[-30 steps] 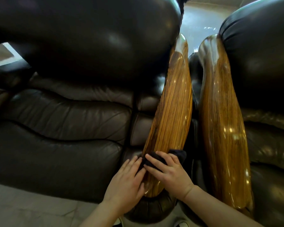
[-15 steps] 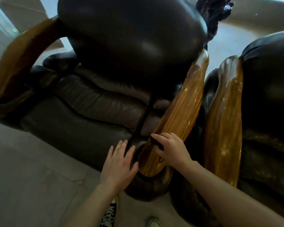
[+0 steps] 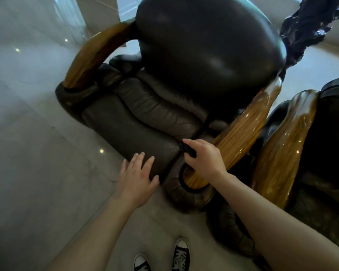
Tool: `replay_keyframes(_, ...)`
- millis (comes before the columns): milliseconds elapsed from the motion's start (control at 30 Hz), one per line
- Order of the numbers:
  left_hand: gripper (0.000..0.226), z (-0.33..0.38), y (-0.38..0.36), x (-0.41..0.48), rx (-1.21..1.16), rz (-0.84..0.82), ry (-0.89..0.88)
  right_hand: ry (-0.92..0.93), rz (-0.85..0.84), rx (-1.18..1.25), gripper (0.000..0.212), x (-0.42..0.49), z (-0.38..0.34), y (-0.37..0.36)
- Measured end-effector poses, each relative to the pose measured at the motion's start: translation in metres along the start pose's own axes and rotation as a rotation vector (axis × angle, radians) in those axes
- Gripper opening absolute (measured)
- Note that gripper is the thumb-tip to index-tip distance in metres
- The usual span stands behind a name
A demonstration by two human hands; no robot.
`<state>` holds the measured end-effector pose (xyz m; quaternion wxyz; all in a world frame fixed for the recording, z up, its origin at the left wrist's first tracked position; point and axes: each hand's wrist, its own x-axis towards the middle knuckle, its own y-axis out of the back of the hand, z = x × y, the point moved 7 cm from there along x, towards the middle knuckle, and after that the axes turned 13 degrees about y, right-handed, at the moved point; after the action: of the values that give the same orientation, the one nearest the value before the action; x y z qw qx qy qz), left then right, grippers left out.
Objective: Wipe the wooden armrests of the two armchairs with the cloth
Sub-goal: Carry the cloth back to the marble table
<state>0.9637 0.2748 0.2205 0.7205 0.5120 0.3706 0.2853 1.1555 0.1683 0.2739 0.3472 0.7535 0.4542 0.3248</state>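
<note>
Two dark leather armchairs stand side by side. The left armchair [image 3: 141, 122] has a glossy wooden armrest on its far side [image 3: 94, 53] and another on its near side [image 3: 243, 133]. The right armchair's wooden armrest [image 3: 288, 141] runs close beside it. My right hand [image 3: 204, 157] rests on the lower end of the near-side armrest, gripping a dark cloth [image 3: 187, 150] that is mostly hidden under the fingers. My left hand [image 3: 137, 177] lies flat with fingers spread on the front edge of the left chair's seat cushion, holding nothing.
Pale polished floor tiles [image 3: 37, 153] stretch to the left and in front. My black-and-white sneakers [image 3: 181, 255] stand just before the chairs. A dark carved object [image 3: 309, 26] rises behind the chairs at top right.
The view has pulled back and swung left, revealing the whole left armchair. My left hand has left the armrest for the seat cushion. My right hand stays on the armrest's lower end with the cloth.
</note>
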Motion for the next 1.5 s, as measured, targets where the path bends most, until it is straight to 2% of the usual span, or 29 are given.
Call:
replay_keyframes(333,0.065,-0.115,0.048,-0.087,-0.047,0.019,0.135,0.097,-0.151,0.026,0.048,-0.016,-0.129,-0.046)
replay_keyframes(567,0.075,-0.169,0.051,-0.158,-0.056,0.029,0.288,0.242,-0.318,0.046,0.044,-0.036,-0.206,-0.075)
replay_keyframes(767,0.081,-0.205,0.049,-0.222,-0.104,0.078,0.520,0.378,-0.500,0.078,0.043,-0.055,-0.251,-0.122)
replay_keyframes(933,0.067,-0.244,0.041,-0.287,-0.120,0.102,0.722,0.504,-0.627,0.119,0.041,-0.074,-0.302,-0.154)
replay_keyframes(1133,0.062,-0.302,0.037,-0.371,-0.144,0.135,0.937,0.688,-0.754,0.137,0.039,-0.104,-0.387,-0.197)
replay_keyframes(1500,0.072,-0.442,0.013,-0.536,-0.151,0.140,1.146,0.864,-0.918,0.144,0.033,-0.194,-0.564,-0.314)
